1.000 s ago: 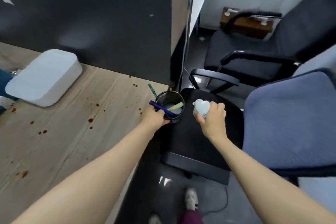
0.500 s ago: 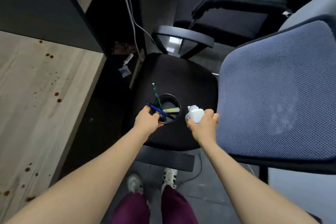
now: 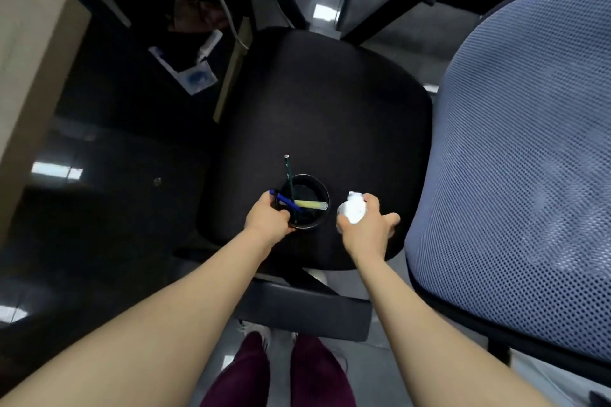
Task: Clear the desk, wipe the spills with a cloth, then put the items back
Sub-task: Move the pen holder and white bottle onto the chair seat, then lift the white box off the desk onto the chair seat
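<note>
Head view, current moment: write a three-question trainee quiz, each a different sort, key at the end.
1. True or false: the black pen cup is over the black chair seat.
2. Which hand grips the pen cup? A left hand B right hand
3. Fill in: the right hand holds a small ___ bottle.

Key: 1 true; 2 A; 3 white.

Two bare forearms are reaching forward from the bottom corners, with no sleeves, watch or jewellery showing on either. The left hand (image 3: 267, 220) and right hand (image 3: 365, 230) are also uncovered. Below them, the person is wearing dark maroon trousers (image 3: 277, 373) and pale shoes (image 3: 254, 330), partly hidden and blurred.
</note>
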The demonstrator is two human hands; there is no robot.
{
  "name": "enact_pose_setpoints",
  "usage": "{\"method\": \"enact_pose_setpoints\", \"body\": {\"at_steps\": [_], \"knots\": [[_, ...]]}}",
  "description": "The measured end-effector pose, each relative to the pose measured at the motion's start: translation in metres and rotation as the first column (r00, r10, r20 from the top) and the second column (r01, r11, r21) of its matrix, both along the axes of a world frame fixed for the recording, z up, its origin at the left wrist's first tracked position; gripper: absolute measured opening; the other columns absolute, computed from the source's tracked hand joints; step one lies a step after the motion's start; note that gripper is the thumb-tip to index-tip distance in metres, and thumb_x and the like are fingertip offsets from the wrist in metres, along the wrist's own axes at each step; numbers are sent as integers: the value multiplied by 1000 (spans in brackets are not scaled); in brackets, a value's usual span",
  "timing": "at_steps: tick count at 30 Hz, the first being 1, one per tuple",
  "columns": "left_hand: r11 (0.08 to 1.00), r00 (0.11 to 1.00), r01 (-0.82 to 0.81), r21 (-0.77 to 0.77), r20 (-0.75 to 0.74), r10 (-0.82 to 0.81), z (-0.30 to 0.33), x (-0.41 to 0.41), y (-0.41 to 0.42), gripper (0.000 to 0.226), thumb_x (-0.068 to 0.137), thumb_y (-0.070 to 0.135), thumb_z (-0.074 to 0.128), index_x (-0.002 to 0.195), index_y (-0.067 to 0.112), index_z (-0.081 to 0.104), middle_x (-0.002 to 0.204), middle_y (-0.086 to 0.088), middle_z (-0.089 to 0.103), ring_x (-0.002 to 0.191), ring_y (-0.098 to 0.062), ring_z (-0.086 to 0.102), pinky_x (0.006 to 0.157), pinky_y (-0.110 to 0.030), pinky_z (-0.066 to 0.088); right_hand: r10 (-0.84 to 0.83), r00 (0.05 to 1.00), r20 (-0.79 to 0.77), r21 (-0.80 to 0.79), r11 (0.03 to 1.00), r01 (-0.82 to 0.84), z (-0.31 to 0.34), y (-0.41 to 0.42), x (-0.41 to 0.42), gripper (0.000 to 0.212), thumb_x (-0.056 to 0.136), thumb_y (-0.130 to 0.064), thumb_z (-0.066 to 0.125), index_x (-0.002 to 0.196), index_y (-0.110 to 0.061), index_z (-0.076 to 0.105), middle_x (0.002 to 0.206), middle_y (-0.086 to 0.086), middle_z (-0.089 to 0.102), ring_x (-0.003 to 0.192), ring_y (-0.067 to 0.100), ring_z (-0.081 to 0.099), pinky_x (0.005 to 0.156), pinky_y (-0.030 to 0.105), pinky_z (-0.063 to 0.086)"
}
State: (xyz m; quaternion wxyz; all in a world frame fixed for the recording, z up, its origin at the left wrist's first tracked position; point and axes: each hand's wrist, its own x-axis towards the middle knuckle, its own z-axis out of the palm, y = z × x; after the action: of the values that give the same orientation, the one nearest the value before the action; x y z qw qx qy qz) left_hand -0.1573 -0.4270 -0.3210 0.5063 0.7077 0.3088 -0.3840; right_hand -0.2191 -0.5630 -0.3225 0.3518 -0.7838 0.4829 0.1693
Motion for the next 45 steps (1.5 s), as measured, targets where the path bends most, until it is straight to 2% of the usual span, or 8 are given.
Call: {"method": "enact_pose_setpoints", "body": {"at_steps": [7,10,15,25,31,35,40,45], "knots": [[999,998,35,-39,-52,-37,-8,5,-5,50,94,-5,43,140,16,38,129,-14,52,102,-29,62,79,-32,54,-13,999,-47,-10,1000,12,-21,2,3,56,84,-20,67,133,-24,40,128,16,24,108,36,41,82,36,45],[994,992,111,27,-58,-109,-8,6,-6,56,95,4,47,145,22,32,124,-16,55,82,-22,65,81,-34,56,-5,998,-63,8,1000,5,-24,2,3,57,84,-23,69,131,-22,37,129,17,23,109,37,40,81,37,47],[977,981,190,99,-47,-186,-8,8,-9,60,94,12,52,147,25,28,89,0,53,85,-22,58,91,-46,52,18,998,-52,60,998,-15,-28,-4,5,55,86,-34,63,131,-21,34,130,16,24,113,38,38,74,31,39],[972,979,201,124,6,-203,8,4,-10,60,93,16,54,146,25,27,124,-12,55,85,-16,50,76,-32,46,83,995,-48,68,994,-80,-21,-11,0,57,90,-38,55,140,-25,30,131,10,28,117,31,35,77,31,37],[965,977,186,185,74,-202,51,9,3,55,94,21,55,144,21,32,136,-5,49,106,-16,48,84,-23,34,183,982,36,-44,982,-182,23,-15,14,50,94,-32,49,139,-18,34,137,8,33,122,26,34,81,33,39],[976,973,101,192,185,-137,105,19,23,41,95,18,53,135,16,45,124,-1,54,106,-18,52,85,-24,39,347,928,137,-119,936,-332,84,-3,41,42,96,-29,48,135,-15,41,135,5,39,122,23,37,82,33,39],[982,935,-104,159,352,42,185,31,67,29,92,14,52,121,17,57,110,-1,63,87,-15,59,64,-24,47,543,803,245,-203,839,-505,170,47,78,34,95,-25,50,127,-12,50,126,8,48,117,25,44,87,36,44],[945,843,-288,157,510,173,259,43,147,25,93,11,49,116,12,59,108,-7,65,96,-23,61,79,-26,46,703,620,349,-233,706,-669,245,137,121,26,93,-21,51,116,-12,57,119,6,54,110,26,51,84,34,44]]}}
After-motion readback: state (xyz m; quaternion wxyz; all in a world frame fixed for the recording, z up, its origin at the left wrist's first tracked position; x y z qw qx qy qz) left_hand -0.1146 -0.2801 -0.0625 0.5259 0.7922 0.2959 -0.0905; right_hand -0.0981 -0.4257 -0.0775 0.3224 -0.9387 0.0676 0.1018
